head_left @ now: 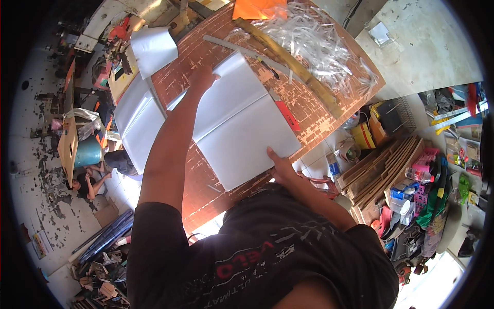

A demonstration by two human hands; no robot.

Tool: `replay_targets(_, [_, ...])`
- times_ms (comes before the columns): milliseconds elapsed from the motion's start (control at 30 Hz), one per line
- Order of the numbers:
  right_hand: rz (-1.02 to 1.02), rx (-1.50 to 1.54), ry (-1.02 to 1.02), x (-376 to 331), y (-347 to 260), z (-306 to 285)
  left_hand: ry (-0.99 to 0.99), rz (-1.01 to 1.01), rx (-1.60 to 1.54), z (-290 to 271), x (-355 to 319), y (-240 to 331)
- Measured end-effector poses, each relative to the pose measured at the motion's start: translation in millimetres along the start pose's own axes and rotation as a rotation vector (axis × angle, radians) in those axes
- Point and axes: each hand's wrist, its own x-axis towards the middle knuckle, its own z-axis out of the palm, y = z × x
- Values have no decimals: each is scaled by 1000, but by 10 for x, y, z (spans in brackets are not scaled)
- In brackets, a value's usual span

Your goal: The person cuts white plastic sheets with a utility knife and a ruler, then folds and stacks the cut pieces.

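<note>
A glossy, silvery-white sheet (252, 139), with a crease across its middle, lies over the brown worktable. My right hand (279, 164) grips its near right edge, thumb on top and the other fingers hidden beneath. At the sheet's far left edge is my left hand (204, 77), fingers closed on it, partly hidden by the hand itself. More silvery-white sheets (138, 121) hang over the table's left edge, beyond my left forearm. A red flat piece (288, 116) shows at the sheet's right side. Past the far edge lie a metal ruler (247, 51) and a black-handled tool (269, 70).
Clear plastic strips (314, 44) are heaped on the far part of the table (314, 110), beside a long worn wooden bar (293, 67). Orange sheet material (257, 9) lies behind. Wooden strips (383, 167) and mixed goods stand at right. Another person (92, 185) sits low at left.
</note>
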Motion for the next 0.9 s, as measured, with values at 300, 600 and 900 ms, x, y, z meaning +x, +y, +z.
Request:
replay_targets(300, [37,-34,-24,-3,48,-31,29,-67,-27,102,-109,-54])
replay_targets(600, [65,20,-50,3,89,-63,345,113,-860,216,-1269,-636])
replay_targets(900, [129,-52,-24,-238,71,-328,-317,-494,-1417,764,-3231,-709])
